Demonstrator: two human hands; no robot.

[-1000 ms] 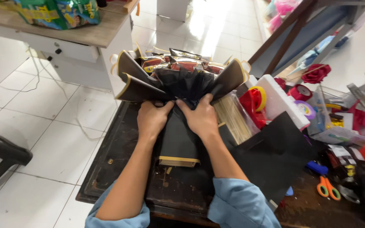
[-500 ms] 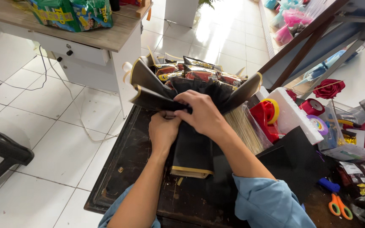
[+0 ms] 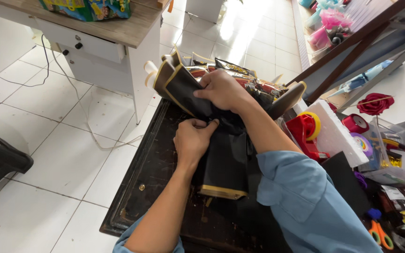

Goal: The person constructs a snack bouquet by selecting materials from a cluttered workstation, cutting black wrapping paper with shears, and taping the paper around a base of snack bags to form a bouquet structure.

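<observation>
Black wrapping paper with gold edges (image 3: 221, 154) lies in the centre of the frame on a dark worktable (image 3: 151, 187), folded into a fan whose pleats spread toward the upper middle of the picture. The left hand (image 3: 193, 138) rests at the pinch point of the fan, fingers curled shut on the gathered paper. The right hand (image 3: 223, 89), crossing above it, closes its fingers over the upper pleats near the top edge. At the right of the frame sit a red tape dispenser (image 3: 308, 133), a white foam block (image 3: 336, 133), an artificial red rose (image 3: 375, 104) and orange-handled scissors (image 3: 381, 234); a wooden desk (image 3: 113, 33) stands at the upper left.

The likely trouble is the pleats slipping: if the left hand's pinch loosens while the right one tugs on the upper folds, the fan could splay unevenly or spring apart. Too hard a pull might crease or tear the thin paper.
</observation>
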